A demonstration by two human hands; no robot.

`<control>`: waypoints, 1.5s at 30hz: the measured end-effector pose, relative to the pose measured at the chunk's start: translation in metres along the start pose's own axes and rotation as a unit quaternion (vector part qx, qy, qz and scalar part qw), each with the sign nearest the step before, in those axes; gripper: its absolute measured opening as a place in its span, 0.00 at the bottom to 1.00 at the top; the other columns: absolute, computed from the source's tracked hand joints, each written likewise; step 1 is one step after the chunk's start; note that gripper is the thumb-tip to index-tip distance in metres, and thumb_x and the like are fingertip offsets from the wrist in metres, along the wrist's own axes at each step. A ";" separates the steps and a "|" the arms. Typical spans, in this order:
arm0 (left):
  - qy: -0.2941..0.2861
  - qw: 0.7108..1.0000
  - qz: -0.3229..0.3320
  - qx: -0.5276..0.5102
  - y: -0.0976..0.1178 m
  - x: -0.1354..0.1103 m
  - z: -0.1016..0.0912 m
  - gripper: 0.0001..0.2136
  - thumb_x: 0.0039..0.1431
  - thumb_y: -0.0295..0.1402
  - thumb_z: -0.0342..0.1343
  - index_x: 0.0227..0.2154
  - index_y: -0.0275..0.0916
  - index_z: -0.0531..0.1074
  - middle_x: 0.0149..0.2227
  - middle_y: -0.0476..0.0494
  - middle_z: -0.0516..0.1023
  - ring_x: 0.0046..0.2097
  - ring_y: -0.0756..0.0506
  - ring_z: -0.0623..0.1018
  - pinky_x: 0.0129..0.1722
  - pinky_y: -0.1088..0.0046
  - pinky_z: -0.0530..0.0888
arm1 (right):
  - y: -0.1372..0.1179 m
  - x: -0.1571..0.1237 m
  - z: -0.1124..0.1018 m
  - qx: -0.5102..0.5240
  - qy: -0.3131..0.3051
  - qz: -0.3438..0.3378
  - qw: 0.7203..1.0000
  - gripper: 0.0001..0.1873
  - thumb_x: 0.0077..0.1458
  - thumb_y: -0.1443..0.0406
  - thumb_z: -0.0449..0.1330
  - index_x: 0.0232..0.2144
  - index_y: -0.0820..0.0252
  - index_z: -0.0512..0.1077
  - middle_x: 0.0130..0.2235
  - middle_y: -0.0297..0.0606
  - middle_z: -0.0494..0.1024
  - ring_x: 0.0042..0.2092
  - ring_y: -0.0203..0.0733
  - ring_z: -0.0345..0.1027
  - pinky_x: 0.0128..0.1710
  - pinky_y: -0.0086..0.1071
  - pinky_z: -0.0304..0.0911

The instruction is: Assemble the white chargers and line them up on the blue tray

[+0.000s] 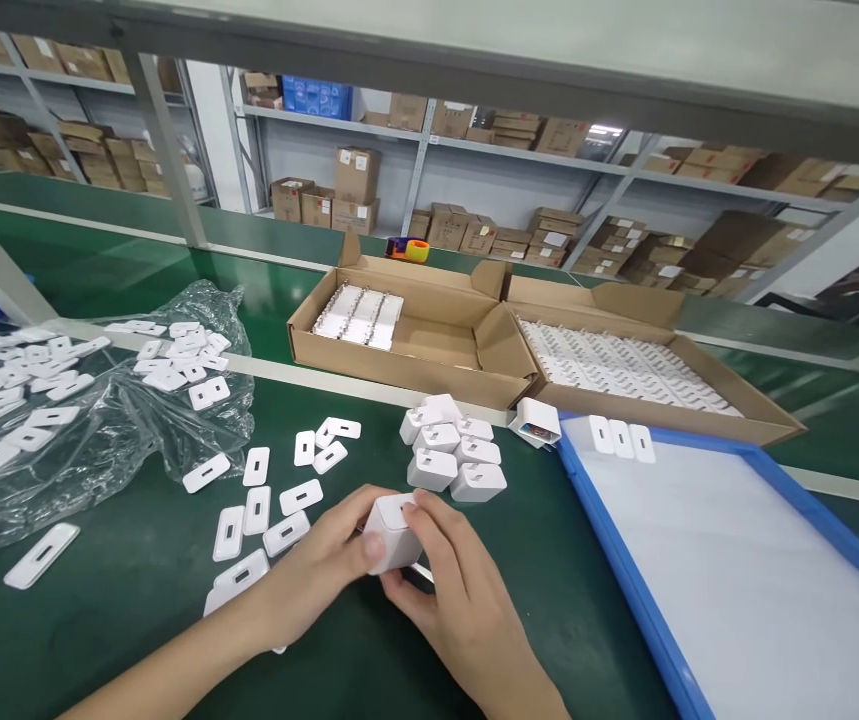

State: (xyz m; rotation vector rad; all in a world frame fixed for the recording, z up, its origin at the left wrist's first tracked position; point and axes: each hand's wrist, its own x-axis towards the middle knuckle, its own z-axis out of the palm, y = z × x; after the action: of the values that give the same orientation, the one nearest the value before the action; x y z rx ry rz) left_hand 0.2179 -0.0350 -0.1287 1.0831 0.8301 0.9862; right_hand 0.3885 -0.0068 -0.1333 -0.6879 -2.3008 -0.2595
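Both my hands grip one white charger body [391, 528] just above the green mat. My left hand [316, 575] wraps it from the left with the thumb on its front face. My right hand [455, 590] pinches it from the right and above. Several flat white cover plates [260, 505] with slots lie scattered just left of my hands. A small heap of white charger bodies [453, 455] sits right behind my hands.
A clear plastic bag [61, 420] full of cover plates lies at the left. Two open cardboard boxes [429, 365] [744, 400] stand behind. A blue-rimmed white tray [736, 560] at the right holds three plates. Warehouse shelves with cartons fill the background.
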 end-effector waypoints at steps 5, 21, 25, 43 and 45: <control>-0.016 0.999 -0.029 -0.032 0.004 -0.004 0.004 0.22 0.60 0.50 0.55 0.52 0.47 0.62 0.48 0.46 0.69 0.50 0.42 0.70 0.49 0.67 0.68 | -0.005 0.002 0.003 -0.021 0.005 -0.018 1.000 0.14 0.59 0.77 0.53 0.47 0.69 0.67 0.44 0.54 0.70 0.41 0.49 0.68 0.31 0.37 0.71; -0.011 0.985 0.050 0.164 0.019 -0.013 -0.004 0.14 0.66 0.44 0.45 0.50 0.45 0.62 0.53 0.44 0.66 0.55 0.39 0.66 0.51 0.65 0.65 | 0.003 0.002 -0.004 0.485 -0.084 0.295 0.819 0.13 0.61 0.59 0.57 0.48 0.51 0.70 0.49 0.43 0.69 0.43 0.43 0.71 0.39 0.32 0.73; -0.017 0.989 0.076 0.124 0.014 -0.007 -0.009 0.12 0.65 0.41 0.49 0.47 0.44 0.65 0.52 0.43 0.67 0.53 0.40 0.69 0.51 0.67 0.66 | 0.000 0.008 -0.005 0.564 -0.093 0.340 0.747 0.14 0.61 0.58 0.57 0.47 0.53 0.70 0.49 0.43 0.72 0.47 0.45 0.70 0.41 0.34 0.73; 0.069 0.997 0.009 -0.032 0.005 0.002 -0.016 0.30 0.48 0.43 0.68 0.54 0.41 0.68 0.53 0.39 0.73 0.55 0.37 0.72 0.53 0.63 0.71 | 0.001 0.004 -0.006 0.500 -0.024 0.308 0.809 0.11 0.60 0.61 0.58 0.46 0.53 0.71 0.51 0.44 0.68 0.50 0.46 0.69 0.43 0.32 0.73; 0.085 0.996 0.009 -0.026 0.004 0.001 -0.015 0.31 0.47 0.42 0.68 0.54 0.40 0.68 0.54 0.39 0.73 0.55 0.37 0.72 0.54 0.62 0.71 | 0.003 0.005 -0.006 0.520 -0.028 0.304 0.798 0.12 0.60 0.60 0.58 0.46 0.53 0.71 0.52 0.45 0.68 0.51 0.47 0.68 0.44 0.33 0.72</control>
State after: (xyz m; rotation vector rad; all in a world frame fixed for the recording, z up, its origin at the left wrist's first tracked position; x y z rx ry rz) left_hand 0.2039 -0.0289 -0.1290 0.9730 0.9277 1.1215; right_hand 0.3905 -0.0049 -0.1258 -0.7516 -1.7272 1.2451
